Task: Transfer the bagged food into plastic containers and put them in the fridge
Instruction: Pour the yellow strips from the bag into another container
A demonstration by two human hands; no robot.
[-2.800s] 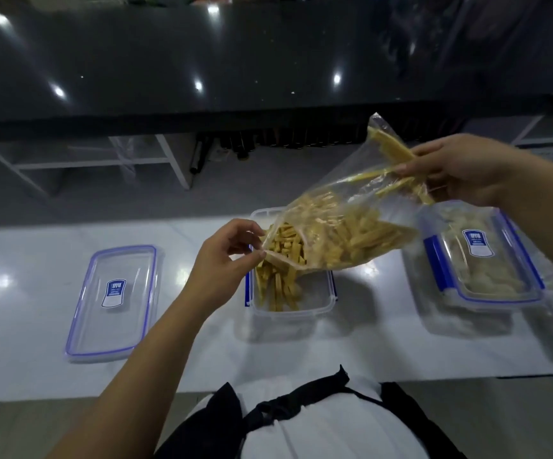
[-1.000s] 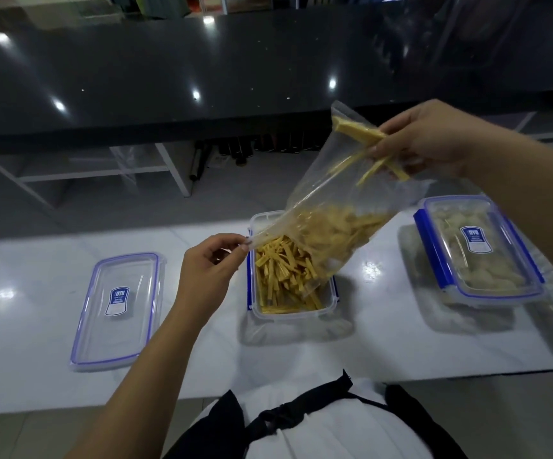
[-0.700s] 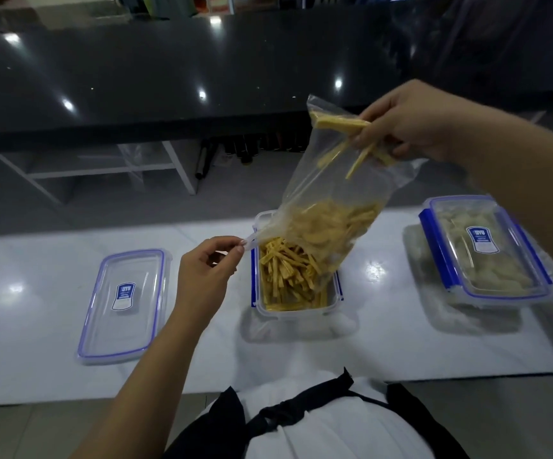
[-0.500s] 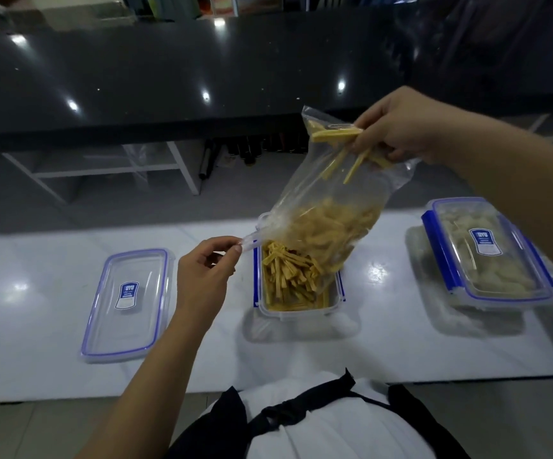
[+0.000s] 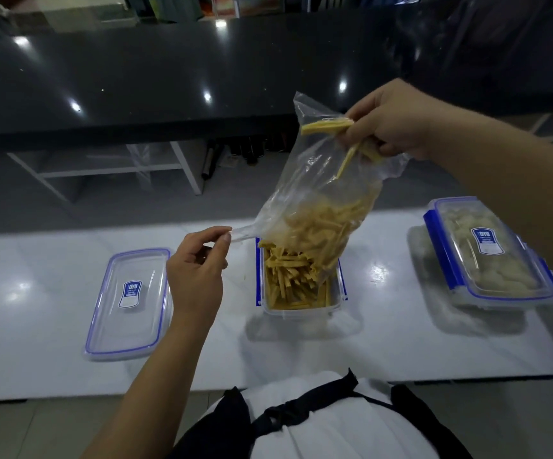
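A clear plastic bag [image 5: 315, 193] of yellow food sticks hangs mouth-down over an open clear container [image 5: 334, 301] with blue clips on the white counter. Sticks [image 5: 288, 279] lie piled inside the container and more still fill the bag's lower half. My right hand [image 5: 391, 122] grips the bag's raised bottom end, with a few sticks caught under its fingers. My left hand [image 5: 199, 270] pinches a corner of the bag's mouth just left of the container. The container's loose lid [image 5: 129, 303] lies flat to the left.
A second closed container [image 5: 487, 256] with pale food stands on the counter's right side. The white counter [image 5: 384, 342] runs left to right. Behind it a glossy black upper counter [image 5: 169, 77] spans the view, with white shelving below it.
My right hand has lifted the bag's bottom higher, so the bag hangs steeper. More sticks have slid from the bag into the container. My left hand keeps its pinch on the mouth.
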